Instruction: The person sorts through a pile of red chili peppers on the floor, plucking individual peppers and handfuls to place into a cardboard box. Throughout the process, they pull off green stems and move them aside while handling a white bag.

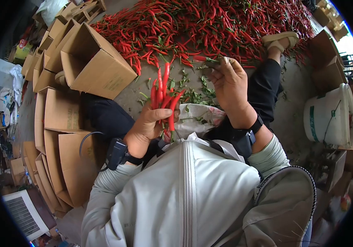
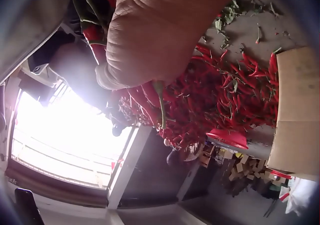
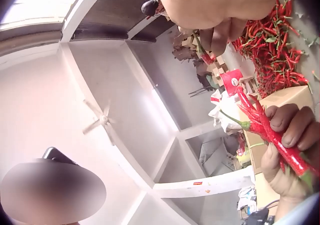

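Note:
My left hand (image 1: 143, 125) grips a bunch of red chili peppers (image 1: 160, 88), their tips pointing up and away from my body, the thumb laid across them. In the right wrist view the same bunch (image 3: 270, 132) shows green stems, with fingers curled round it. To its right, my right hand (image 1: 232, 88) is raised and pinches a single chili pepper (image 1: 201, 59) near its green stem between thumb and fingers. The left wrist view shows the heel of the left hand (image 2: 150, 40) up close, hiding most of the bunch behind it.
A wide heap of red chili peppers (image 1: 226, 24) covers the floor ahead. Green leaves (image 1: 203, 92) lie scattered before a whitish sack (image 1: 197, 113) between my legs. Open cardboard boxes (image 1: 102, 68) stand at the left; a white bucket (image 1: 328, 115) stands at the right.

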### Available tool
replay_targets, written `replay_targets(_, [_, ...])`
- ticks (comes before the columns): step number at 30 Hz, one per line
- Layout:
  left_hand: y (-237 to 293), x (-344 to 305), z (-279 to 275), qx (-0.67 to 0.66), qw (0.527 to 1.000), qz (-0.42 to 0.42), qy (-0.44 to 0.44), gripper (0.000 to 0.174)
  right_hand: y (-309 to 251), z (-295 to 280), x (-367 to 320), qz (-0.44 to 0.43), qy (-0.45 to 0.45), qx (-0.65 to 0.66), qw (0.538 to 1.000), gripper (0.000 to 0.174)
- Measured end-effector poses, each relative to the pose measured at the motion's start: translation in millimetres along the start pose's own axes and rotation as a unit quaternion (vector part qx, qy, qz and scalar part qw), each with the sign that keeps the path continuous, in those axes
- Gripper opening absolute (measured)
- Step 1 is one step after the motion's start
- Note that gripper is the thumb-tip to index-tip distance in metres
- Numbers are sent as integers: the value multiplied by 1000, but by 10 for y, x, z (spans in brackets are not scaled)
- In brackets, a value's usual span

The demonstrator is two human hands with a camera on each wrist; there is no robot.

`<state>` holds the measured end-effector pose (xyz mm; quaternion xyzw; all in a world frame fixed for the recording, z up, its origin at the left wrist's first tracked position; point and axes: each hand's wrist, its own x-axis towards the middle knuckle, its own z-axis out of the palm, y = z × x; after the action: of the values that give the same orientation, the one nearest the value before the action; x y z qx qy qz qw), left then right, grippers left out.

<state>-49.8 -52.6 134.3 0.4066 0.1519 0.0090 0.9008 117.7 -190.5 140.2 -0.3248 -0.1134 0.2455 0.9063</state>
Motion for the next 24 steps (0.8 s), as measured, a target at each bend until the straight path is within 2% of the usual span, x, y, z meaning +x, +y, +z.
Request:
replay_targets(6, [80,13,42,-56,998,30,-7,44,-81,-59,-15,5,4,-2,1000,13])
replay_targets(12, [198,98,90,-112,992,41,-48,42,-172,-103,-70,33,47,8,998,9])
replay_targets(15, [294,146,27,-260,957,9,-130,34,-156,-248,-93,34,31,26,999,7])
replay_targets(16, [323,138,10,-291,948,11,-130,34,-157,-286,-107,34,27,26,999,7])
replay_targets(19, [408,114,-23,-303,937,54,-163,30,-146,-413,-131,36,-17,39,998,8])
replay_targets(22, [469,84,-75,-316,935,57,-153,28,-128,-471,-191,52,31,7,998,8])
replay_targets(24, [519,53,-97,-303,941,63,-139,28,-105,-545,-206,57,27,9,998,8])
